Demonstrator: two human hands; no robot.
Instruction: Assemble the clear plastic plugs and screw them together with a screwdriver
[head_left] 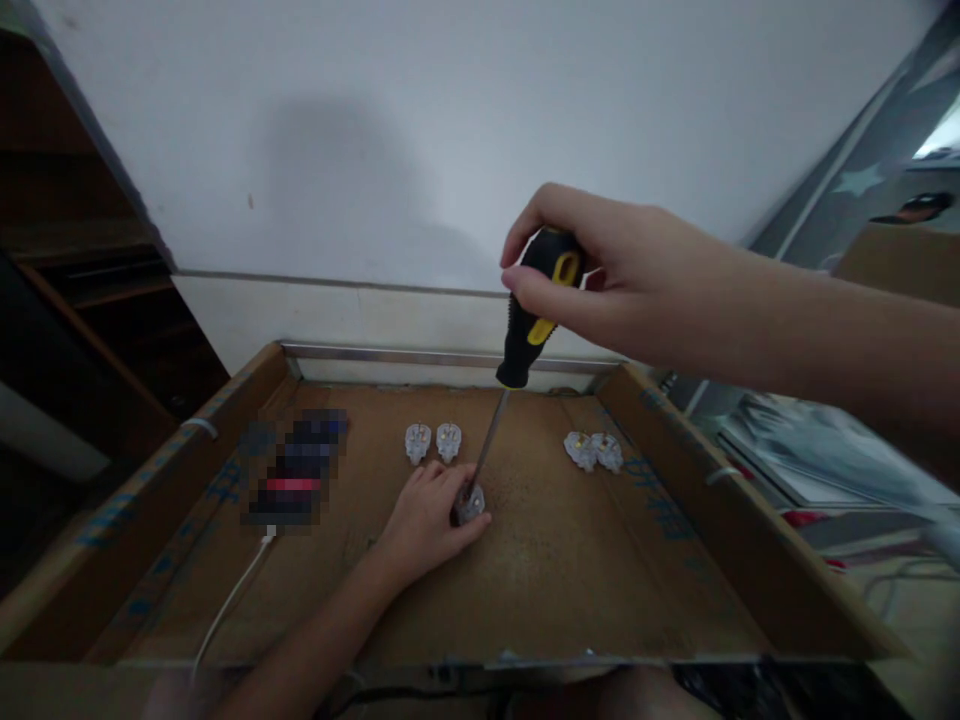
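My right hand (581,265) is closed around the top of a black and yellow screwdriver (525,340). Its metal shaft slants down and left, the tip meeting a small clear plastic plug piece (472,505). My left hand (431,515) grips that piece against the cardboard, thumb on the near side and fingers on the far side. Just beyond my left hand, two similar clear pieces (448,440) with brassy metal parts lie side by side. Another two clear pieces (606,452) lie touching each other to the right. Part of the held piece is hidden by my fingers.
The work surface is a shallow cardboard box (570,590) with raised sides, against a white wall (480,130). At left lies a pixelated dark phone-like object (304,465) with a white cable (232,595). Dark shelving (90,240) stands at far left.
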